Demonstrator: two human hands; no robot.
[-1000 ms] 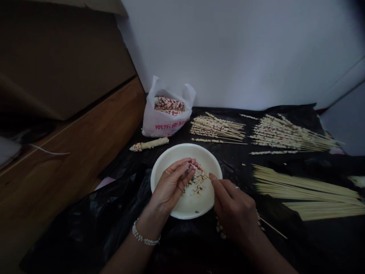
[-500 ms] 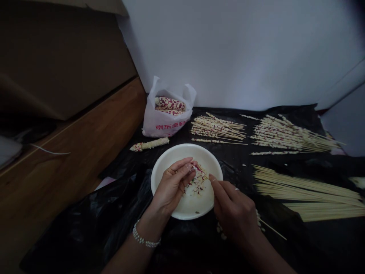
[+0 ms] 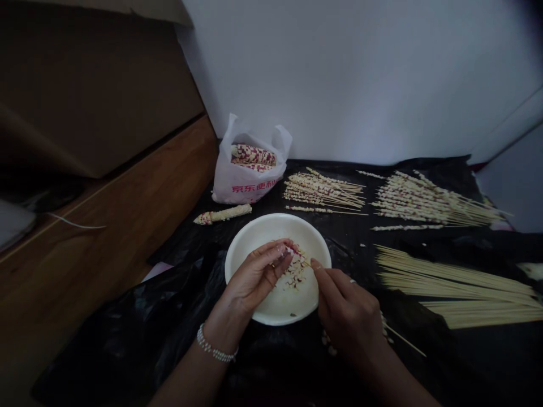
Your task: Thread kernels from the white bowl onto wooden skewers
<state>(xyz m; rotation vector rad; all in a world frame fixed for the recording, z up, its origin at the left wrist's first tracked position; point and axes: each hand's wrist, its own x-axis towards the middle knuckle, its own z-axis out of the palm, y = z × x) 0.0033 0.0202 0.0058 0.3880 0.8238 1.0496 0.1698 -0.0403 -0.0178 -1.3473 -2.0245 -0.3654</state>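
My left hand (image 3: 259, 272) is over the white bowl (image 3: 292, 225), its thumb and fingertips pinched together on corn kernels (image 3: 290, 249). In my right hand (image 3: 350, 299), closed at the bowl's right rim, is a thin bamboo skewer (image 3: 307, 263). The skewer points left, toward the kernels at my left fingertips. Its tip is too small to make out there. Loose white and dark red kernels (image 3: 293, 279) lie in the bowl beneath. Under my right hand, partly hidden, a skewer with kernels (image 3: 403, 338) sticks out.
Behind the bowl stands a white plastic bag (image 3: 229, 183) with corn cobs (image 3: 253, 154). A partly stripped cob (image 3: 229, 213) lies before it. Two piles of kernel-threaded skewers (image 3: 324, 189) and bare bamboo skewers (image 3: 449, 277) lie right, on black plastic sheeting (image 3: 169, 316).
My left fingers have shifted slightly down and right, toward the skewer, and more pale kernel shows at their tips. My right hand has stayed nearly still.
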